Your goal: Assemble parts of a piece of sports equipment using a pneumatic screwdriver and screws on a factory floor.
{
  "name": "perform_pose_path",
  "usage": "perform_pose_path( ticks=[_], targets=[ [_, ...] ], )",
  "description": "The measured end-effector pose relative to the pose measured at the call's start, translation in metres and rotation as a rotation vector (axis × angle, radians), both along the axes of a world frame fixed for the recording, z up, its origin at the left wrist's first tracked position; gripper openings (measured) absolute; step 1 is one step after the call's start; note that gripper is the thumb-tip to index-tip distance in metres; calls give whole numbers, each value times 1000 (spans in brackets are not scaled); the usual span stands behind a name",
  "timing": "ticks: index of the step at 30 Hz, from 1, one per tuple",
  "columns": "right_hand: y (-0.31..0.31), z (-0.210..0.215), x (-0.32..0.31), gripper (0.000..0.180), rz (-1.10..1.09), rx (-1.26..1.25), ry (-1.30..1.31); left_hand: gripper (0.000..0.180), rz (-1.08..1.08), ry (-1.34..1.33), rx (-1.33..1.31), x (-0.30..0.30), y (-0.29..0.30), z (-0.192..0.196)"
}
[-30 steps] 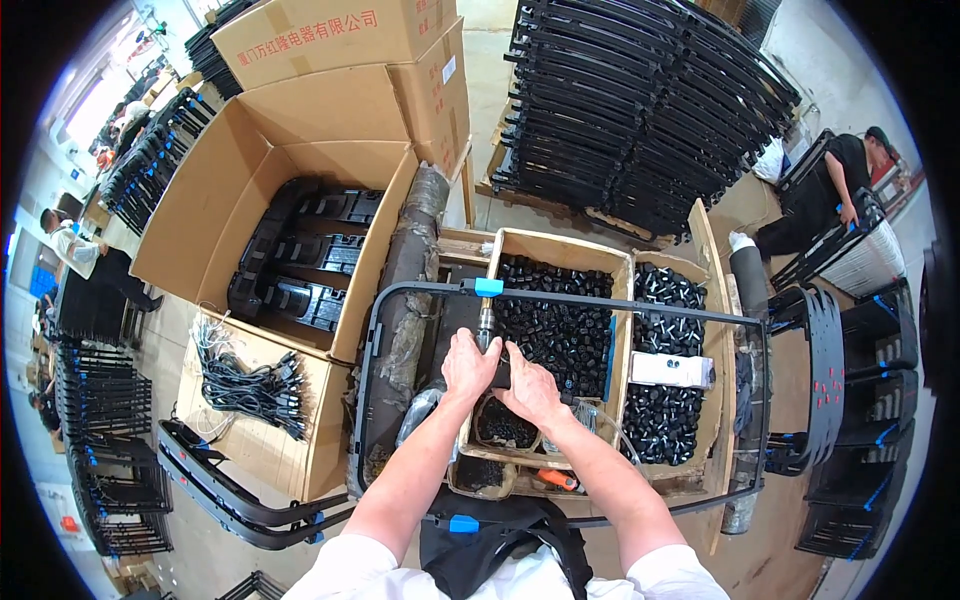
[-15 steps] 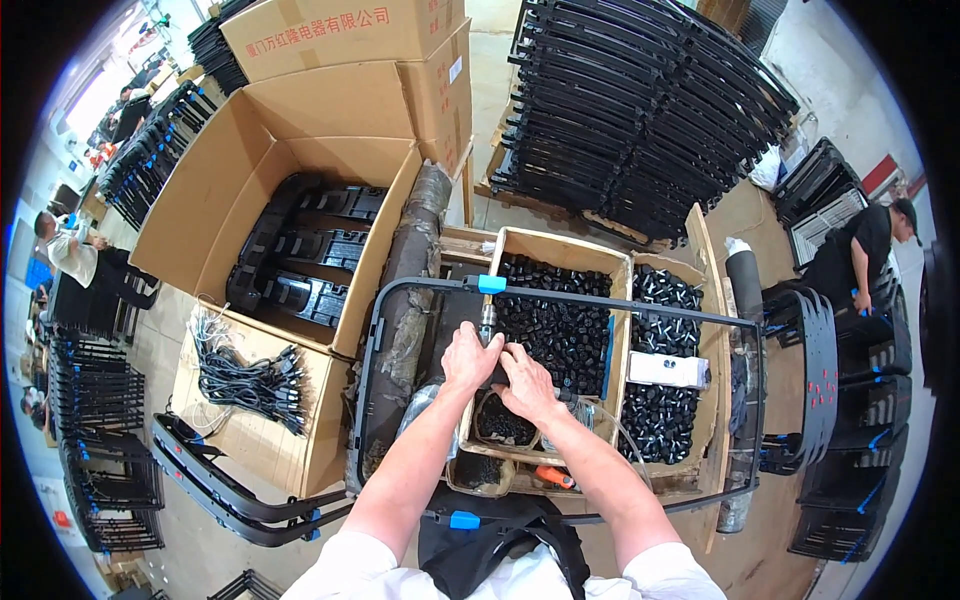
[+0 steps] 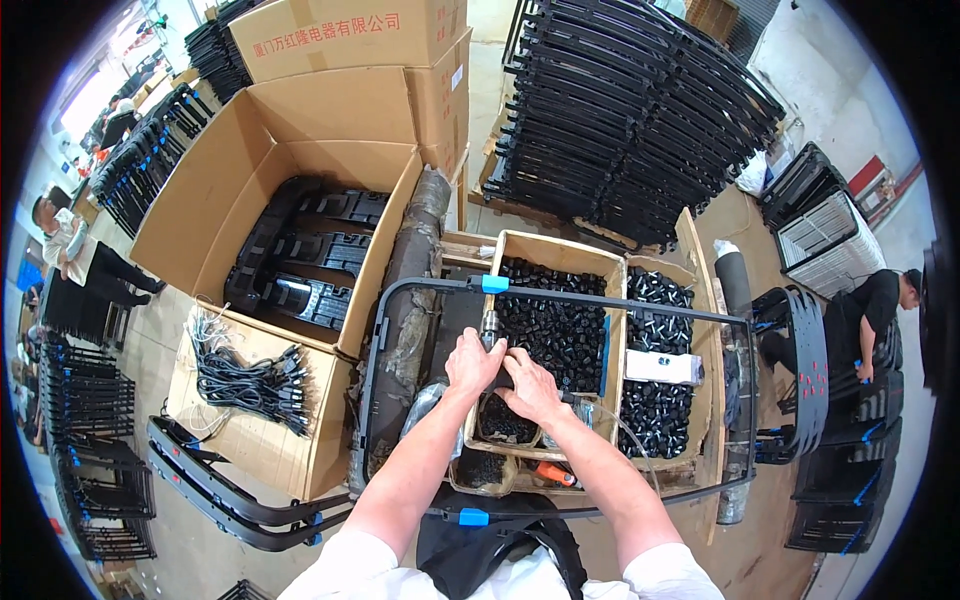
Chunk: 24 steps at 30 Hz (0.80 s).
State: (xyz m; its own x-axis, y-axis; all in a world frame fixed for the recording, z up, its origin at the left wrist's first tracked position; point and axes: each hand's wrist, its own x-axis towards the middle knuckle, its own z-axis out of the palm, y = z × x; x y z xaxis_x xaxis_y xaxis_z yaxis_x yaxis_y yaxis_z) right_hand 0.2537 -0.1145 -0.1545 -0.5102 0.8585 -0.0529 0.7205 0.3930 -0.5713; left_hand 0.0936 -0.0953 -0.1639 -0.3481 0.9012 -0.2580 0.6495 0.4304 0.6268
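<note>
Both my hands are wrapped round a power screwdriver [image 3: 490, 322], whose metal nose points away from me. My left hand [image 3: 470, 362] is closed on its left side, and my right hand [image 3: 530, 388] grips behind it; its body is mostly hidden under them. The tip meets the far rail of a black rectangular frame [image 3: 600, 300], right at a blue clip [image 3: 495, 284]. That frame lies across the bins, its near rail close to my body with a second blue clip [image 3: 473, 517] on it. Whether a screw sits at the tip is too small to tell.
A wooden bin [image 3: 622, 330] holds black knobs; beside it lie black-headed bolts [image 3: 655, 410] with a white box [image 3: 665, 368] on them. An open carton [image 3: 190, 200] of black parts stands left, cables [image 3: 255, 385] nearer. Stacked black frames [image 3: 620, 120] rise behind. A co-worker [image 3: 860, 330] bends at right.
My hands and the screwdriver stay almost in place at the far rail. The co-worker at right has bent lower, and the person at far left has shifted slightly.
</note>
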Motion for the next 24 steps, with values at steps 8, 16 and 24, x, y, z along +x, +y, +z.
perform_pose_path(
  ticks=[8,16,24],
  targets=[
    [-9,0,-1,63,9,-5,-19,64,0,-18,-1,-1,-9,0],
    [-30,3,5,61,10,53,-17,66,5,19,58,4,-29,-4],
    [-147,58,23,69,53,310,114,75,192,-392,126,18,-150,39]
  ],
)
